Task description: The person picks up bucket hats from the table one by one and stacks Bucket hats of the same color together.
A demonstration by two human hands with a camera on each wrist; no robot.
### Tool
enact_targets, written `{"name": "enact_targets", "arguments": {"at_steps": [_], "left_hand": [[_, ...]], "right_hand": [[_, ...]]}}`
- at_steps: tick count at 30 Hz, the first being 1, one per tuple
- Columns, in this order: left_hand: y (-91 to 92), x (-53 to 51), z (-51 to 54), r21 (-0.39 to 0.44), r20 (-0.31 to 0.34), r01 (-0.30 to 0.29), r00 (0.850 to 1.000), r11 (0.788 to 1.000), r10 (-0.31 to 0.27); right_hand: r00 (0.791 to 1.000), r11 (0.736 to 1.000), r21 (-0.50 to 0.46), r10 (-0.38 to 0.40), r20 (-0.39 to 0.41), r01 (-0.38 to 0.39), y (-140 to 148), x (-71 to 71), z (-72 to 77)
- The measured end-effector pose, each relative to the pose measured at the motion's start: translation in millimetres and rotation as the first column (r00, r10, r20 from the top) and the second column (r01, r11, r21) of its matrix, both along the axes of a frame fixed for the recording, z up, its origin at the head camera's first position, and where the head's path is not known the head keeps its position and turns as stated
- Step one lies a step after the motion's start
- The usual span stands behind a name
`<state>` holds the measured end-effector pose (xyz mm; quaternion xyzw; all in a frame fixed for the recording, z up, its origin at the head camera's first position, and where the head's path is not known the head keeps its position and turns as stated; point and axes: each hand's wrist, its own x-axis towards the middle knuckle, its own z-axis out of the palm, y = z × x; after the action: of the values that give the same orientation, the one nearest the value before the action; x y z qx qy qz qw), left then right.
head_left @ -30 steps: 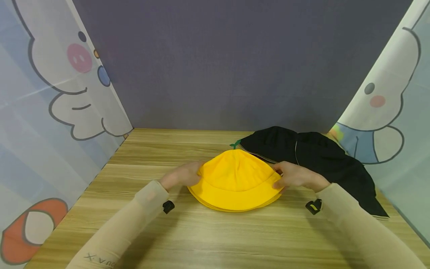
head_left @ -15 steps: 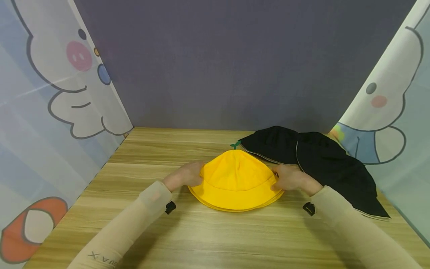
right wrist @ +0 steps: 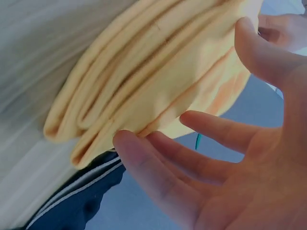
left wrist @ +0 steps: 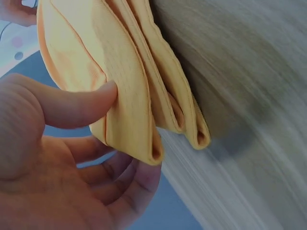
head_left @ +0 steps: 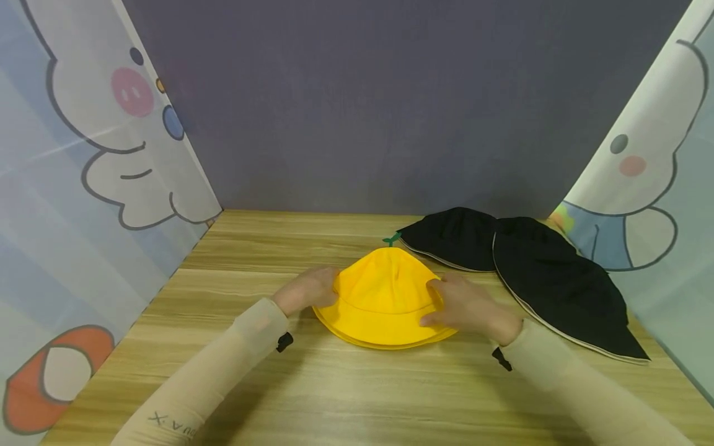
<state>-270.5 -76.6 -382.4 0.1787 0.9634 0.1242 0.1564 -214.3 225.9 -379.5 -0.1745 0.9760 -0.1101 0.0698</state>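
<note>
A yellow bucket hat [head_left: 385, 285] lies folded flat on the table, a small green sprout [head_left: 392, 240] at its crown. Several layered brim folds [left wrist: 139, 62] show in the left wrist view. My left hand [head_left: 308, 289] pinches the hat's left end, thumb [left wrist: 91, 103] on the near face and fingers behind the edge. Over the right part of the hat is my right hand [head_left: 465, 305], its fingers spread and slightly bent. In the right wrist view the right fingertips [right wrist: 125, 139] are at the cloth, without a clear grip; whether they touch it I cannot tell.
Two black hats [head_left: 452, 238], or one in two overlapping parts, lie folded with pale edging behind and to the right of the yellow hat. A dark grey panel [head_left: 357, 111] stands at the table's [head_left: 357, 396] back. Printed cartoon cloths [head_left: 83, 186] hang on both sides.
My right hand has moved left from the yellow hat's right end, over its front, and its fingers have spread. My left hand stays at the left end. The hat has hardly moved.
</note>
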Motion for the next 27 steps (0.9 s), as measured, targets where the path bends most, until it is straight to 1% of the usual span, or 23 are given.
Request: {"name": "enact_targets", "arguments": {"at_steps": [2, 3, 4, 5, 7, 8, 9, 10, 13, 16, 19, 22, 27], "left_hand": [[3.7, 4.3, 1.3, -0.008, -0.039, 0.014, 0.999, 1.0, -0.014], [6.0, 6.6, 1.7, -0.021, -0.077, 0.034, 0.996, 0.999, -0.036], [9.1, 9.8, 2.6, -0.044, -0.126, 0.058, 0.99, 0.997, -0.063], [12.5, 13.1, 3.6, -0.069, -0.174, 0.081, 0.98, 0.994, -0.092], [20.4, 19.3, 5.4, -0.126, -0.253, 0.121, 0.956, 0.985, -0.15], [24.3, 22.1, 5.6, -0.153, -0.282, 0.136, 0.943, 0.979, -0.175], [28.0, 25.0, 5.8, -0.162, -0.293, 0.146, 0.937, 0.976, -0.189], [31.8, 27.6, 5.8, -0.164, -0.285, 0.149, 0.939, 0.975, -0.191], [41.9, 33.5, 4.1, -0.153, -0.216, 0.145, 0.96, 0.977, -0.176], [50.6, 38.4, 0.1, -0.176, -0.156, 0.139, 0.974, 0.974, -0.167], [57.5, 41.1, -4.5, -0.228, -0.119, 0.137, 0.979, 0.964, -0.168], [61.4, 41.3, -8.3, -0.274, -0.107, 0.133, 0.98, 0.952, -0.168], [62.9, 40.7, -9.5, -0.286, -0.1, 0.129, 0.981, 0.95, -0.164]], "right_hand": [[1.0, 1.0, 0.017, 0.008, -0.005, -0.008, -1.4, 1.4, -2.3], [1.0, 1.0, 0.028, 0.015, -0.011, -0.015, -1.9, 1.6, -3.6], [1.0, 0.999, 0.038, 0.015, -0.013, -0.015, -2.5, 1.7, -4.8], [1.0, 0.999, 0.052, 0.017, -0.017, -0.016, -3.2, 1.6, -5.7], [1.0, 0.997, 0.072, 0.019, -0.014, -0.018, -4.9, 1.1, -6.4], [1.0, 0.996, 0.083, 0.018, -0.011, -0.017, -5.7, 0.6, -6.5], [1.0, 0.995, 0.094, 0.017, -0.01, -0.016, -6.8, 0.2, -6.4], [1.0, 0.994, 0.105, 0.015, -0.006, -0.014, -7.9, -0.4, -6.4], [1.0, 0.991, 0.135, 0.018, 0.0, -0.018, -10.2, -1.9, -5.9], [1.0, 0.986, 0.166, 0.015, 0.001, -0.015, -12.7, -3.4, -6.3], [1.0, 0.982, 0.188, 0.017, 0.0, -0.016, -14.6, -4.2, -7.2], [1.0, 0.981, 0.193, 0.017, -0.005, -0.016, -15.8, -4.1, -7.8], [1.0, 0.981, 0.192, 0.016, -0.015, -0.013, -15.3, -4.2, -9.4]]}}
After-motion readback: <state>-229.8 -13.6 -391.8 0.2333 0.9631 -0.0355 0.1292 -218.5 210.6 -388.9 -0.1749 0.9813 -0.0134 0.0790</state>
